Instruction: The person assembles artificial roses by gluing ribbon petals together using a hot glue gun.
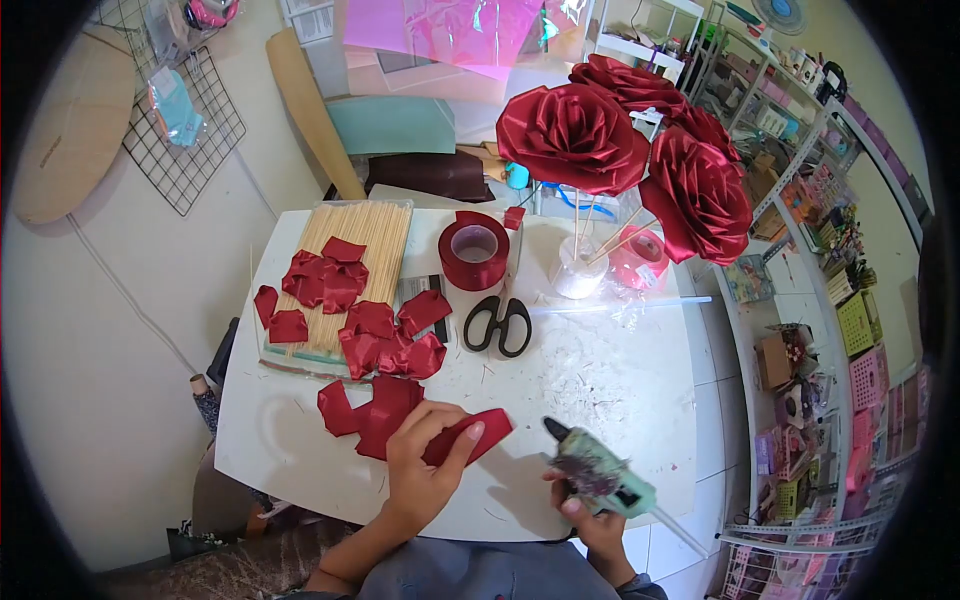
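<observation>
My left hand (428,462) pinches a folded red ribbon piece (490,432) between thumb and fingers near the table's front edge. My right hand (590,515) is wrapped round a green glue gun (608,475), its dark nozzle pointing up and left, with a glue stick out of its rear. Just beyond my left hand lie flat red ribbon pieces (388,405). More cut red petals (392,345) are scattered farther left, some on a bundle of wooden sticks (375,235). Black-handled scissors (497,327) lie below a red ribbon roll (474,252).
Large red ribbon roses (572,138) stand on sticks in a white holder (580,268) at the back right, beside a pink roll (638,258). A clear stick (625,305) lies across the white table (560,380). Shelves (850,330) line the right side.
</observation>
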The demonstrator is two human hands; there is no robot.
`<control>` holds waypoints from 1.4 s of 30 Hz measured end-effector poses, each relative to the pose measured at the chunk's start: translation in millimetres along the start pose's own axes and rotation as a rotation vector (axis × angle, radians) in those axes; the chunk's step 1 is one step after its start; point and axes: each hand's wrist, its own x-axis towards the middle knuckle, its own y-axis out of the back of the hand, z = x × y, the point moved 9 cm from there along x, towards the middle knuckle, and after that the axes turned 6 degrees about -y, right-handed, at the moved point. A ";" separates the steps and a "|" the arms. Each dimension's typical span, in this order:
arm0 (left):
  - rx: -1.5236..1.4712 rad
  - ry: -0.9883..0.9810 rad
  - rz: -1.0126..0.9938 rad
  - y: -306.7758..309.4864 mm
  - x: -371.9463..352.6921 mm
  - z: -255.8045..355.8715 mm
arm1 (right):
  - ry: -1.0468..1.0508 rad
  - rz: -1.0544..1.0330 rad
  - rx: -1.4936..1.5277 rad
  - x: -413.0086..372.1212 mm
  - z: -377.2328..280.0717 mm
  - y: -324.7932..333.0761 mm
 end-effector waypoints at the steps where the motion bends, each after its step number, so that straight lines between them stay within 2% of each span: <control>1: -0.077 0.060 0.072 2.3 -1.3 -0.9 | -0.062 -0.028 -0.032 -1.0 2.9 -2.8; 3: -0.154 0.122 0.145 6.4 -4.5 -5.5 | -0.054 -0.047 -0.138 0.5 2.7 -4.4; 5: -0.047 -0.011 0.228 16.5 -5.8 5.1 | -0.074 -0.080 -0.261 1.3 1.4 -8.0; 6: -0.049 -0.010 0.227 19.5 -4.3 5.2 | -0.076 -0.078 -0.263 1.8 -1.4 -9.0; 8: 0.168 -0.267 0.111 17.6 1.3 30.4 | -0.078 -0.069 -0.365 3.7 -6.2 -12.5; 9: 0.166 -0.267 0.108 15.4 -0.4 29.3 | -0.079 -0.066 -0.365 5.1 -9.7 -15.5; 11: -0.020 -0.074 0.211 16.7 -5.7 9.1 | -0.081 -0.013 -0.368 7.2 -15.3 -16.7; 12: -0.021 -0.073 0.209 13.7 -5.1 13.1 | -0.083 -0.011 -0.368 7.1 -13.8 -16.2; 14: -0.242 0.038 0.368 21.4 -8.1 10.0 | -0.023 -0.034 -0.483 7.0 -14.4 -18.7; 15: -0.242 0.040 0.366 23.8 -8.3 6.1 | -0.026 -0.032 -0.483 7.2 -13.8 -19.2; 17: 0.061 -0.219 0.178 18.3 -4.5 23.0 | -0.039 -0.027 -0.436 8.2 -12.7 -19.9; 20: 0.171 -0.307 0.105 14.8 0.1 37.4 | 0.001 -0.052 -0.489 9.6 -15.3 -23.4; 23: 0.166 -0.242 0.112 14.9 -1.3 32.1 | 0.014 -0.030 -0.497 9.6 -15.1 -22.8; 27: 0.165 -0.261 0.109 14.9 -3.2 32.4 | 0.062 -0.030 -0.498 9.4 -17.5 -23.7; 29: 0.176 -0.274 0.114 15.0 -3.6 33.8 | -0.001 -0.034 -0.458 9.2 -13.7 -22.6; 42: 0.153 -0.261 0.117 14.8 -4.8 32.2 | -0.022 -0.046 -0.438 9.7 -16.1 -23.6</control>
